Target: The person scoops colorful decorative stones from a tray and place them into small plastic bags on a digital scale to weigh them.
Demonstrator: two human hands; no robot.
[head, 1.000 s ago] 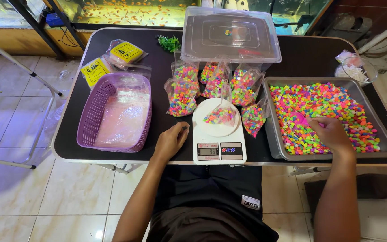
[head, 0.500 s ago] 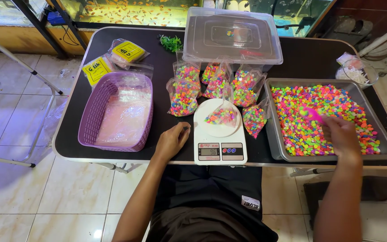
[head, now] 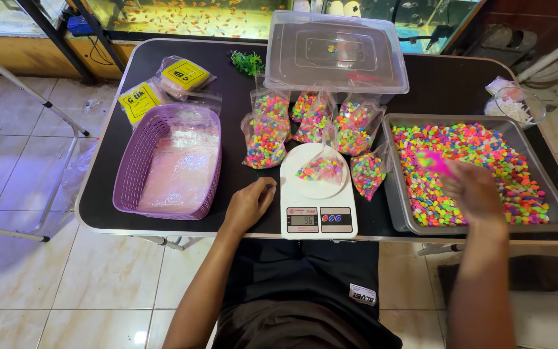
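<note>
So the open bag of coloured gravel (head: pixel 318 169) sat on the white scale (head: pixel 318 194), lower middle of the frame, and it only looked partly filled, a small heap at the bottom. Our right hand (head: pixel 473 191) was over the grey tray (head: pixel 400 213) of loose coloured pebbles (head: pixel 485 155) on the right, closed around a pink scoop (head: pixel 435 161); it was blurred, so we couldn't tell if the scoop carried anything. Our left hand (head: pixel 248 203) rested on the dark surface (head: pixel 227 97) just left of the scale, fingers loosely curled, holding nothing.

As for progress, we'd guess a fair way in: several filled bags (head: pixel 266 132) stood bunched just above the scale, in front of the clear lidded box (head: pixel 334 52). One more leaned between scale and tray. The tray was still pretty much full, so there was plenty left to bag.

Room-wise, the scale sat right at the near edge of the surface, and the tray's front rim too. The gap from tray to scale was narrow, with that leaning bag in it. Left of our hand sat the purple basket (head: pixel 137 161) holding clear empty bags, also close to the near edge. The upper right of the surface was mostly bare apart from a small clear tub (head: pixel 515 105).
</note>
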